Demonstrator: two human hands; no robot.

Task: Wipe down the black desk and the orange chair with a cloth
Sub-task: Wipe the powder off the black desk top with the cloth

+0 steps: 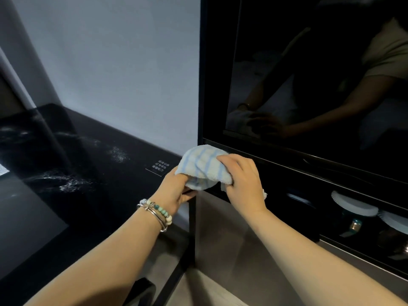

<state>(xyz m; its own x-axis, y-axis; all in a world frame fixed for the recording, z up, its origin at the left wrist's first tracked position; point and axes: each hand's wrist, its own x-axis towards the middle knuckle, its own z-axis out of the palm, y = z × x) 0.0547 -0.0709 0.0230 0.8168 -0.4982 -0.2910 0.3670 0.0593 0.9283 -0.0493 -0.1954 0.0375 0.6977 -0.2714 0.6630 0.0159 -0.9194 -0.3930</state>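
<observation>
A pale cloth with light blue stripes [203, 166] is bunched up at the right end of the glossy black desk [72, 191]. My left hand [176, 193], bracelets on its wrist, grips the cloth's lower left part from underneath. My right hand [242, 184] lies over the cloth's right side with fingers curled onto it. Both hands hold the cloth against the lower left corner of a black framed screen [309, 85]. White smears show on the desk top. No orange chair is in view.
A small black sign with white text [159, 167] lies on the desk near the cloth. A thin black post [191, 228] drops from the desk corner. Under the screen, a dark shelf holds white lidded containers [355, 206]. A pale wall stands behind.
</observation>
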